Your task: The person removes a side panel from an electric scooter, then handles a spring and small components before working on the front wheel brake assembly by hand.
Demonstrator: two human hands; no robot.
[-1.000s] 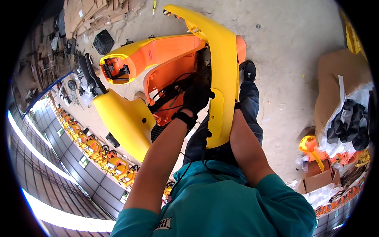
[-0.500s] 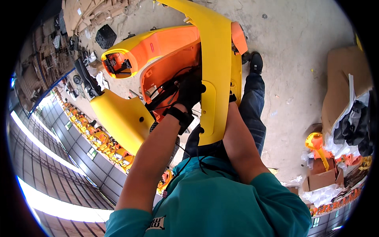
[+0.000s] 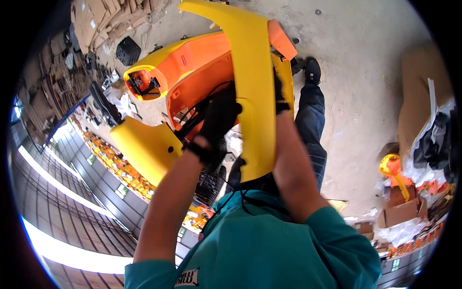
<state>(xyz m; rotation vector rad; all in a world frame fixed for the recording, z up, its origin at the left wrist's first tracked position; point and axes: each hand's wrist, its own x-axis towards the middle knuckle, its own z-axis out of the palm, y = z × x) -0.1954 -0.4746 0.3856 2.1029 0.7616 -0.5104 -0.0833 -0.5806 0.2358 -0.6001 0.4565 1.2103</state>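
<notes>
A long, curved yellow plastic panel (image 3: 252, 91) stands between my arms, its lower end close to my lap. My left hand (image 3: 219, 115), in a black glove, is at the panel's left edge, over the dark cavity of an orange and yellow vehicle body (image 3: 197, 53). Its fingers are lost against the black parts and cables there. Along the panel's right edge is my gloved right hand (image 3: 279, 91), blurred and mostly hidden behind the panel. An orange end piece (image 3: 282, 41) shows beyond it. Whether either hand grips the panel cannot be seen.
A yellow fender-like cover (image 3: 144, 147) and a black grip-like bar (image 3: 105, 103) are at left. A black crate (image 3: 128, 51) and flattened cardboard (image 3: 103, 21) lie farther off. At right are an opened cardboard box (image 3: 402, 209) and plastic wrapping. Rows of yellow-orange units line the left.
The yellow panel has shifted left over the vehicle body. My left hand has come left and a little nearer; my right hand has slid farther up along the panel's right edge.
</notes>
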